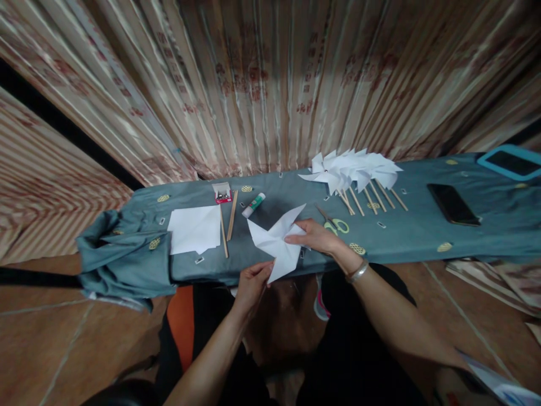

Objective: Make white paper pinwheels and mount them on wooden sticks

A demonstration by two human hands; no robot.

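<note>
Sharply bladed pinwheel (277, 245), apparently paper, between fingers (293, 239)

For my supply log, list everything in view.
Paper pinwheel: 1, white, centre
Stacked pinwheels: several, white on tan sticks, back right
Paper stack: 1, white, left
Loose sticks: a few, tan, right of paper stack
Small box: 1, red and white, back left
Glue stick: 1, white and green, back centre
Scissors: 1, green-handled, right of centre
Phone: 1, black, right
Framed device: 1, blue and black, far right
Cloth: 1, blue-green, under these
Curtains: count unclear, cream and red, behind
Bars: at least 2, black, left
Floor: 1, brown, below
Unclear item: 1, pink and white, below cloth
Bracelet: 1, silver, right wrist
Legs: 2, dark-clothed, below
Left hand, right hand: 2, bare, on paper pinwheel
</note>
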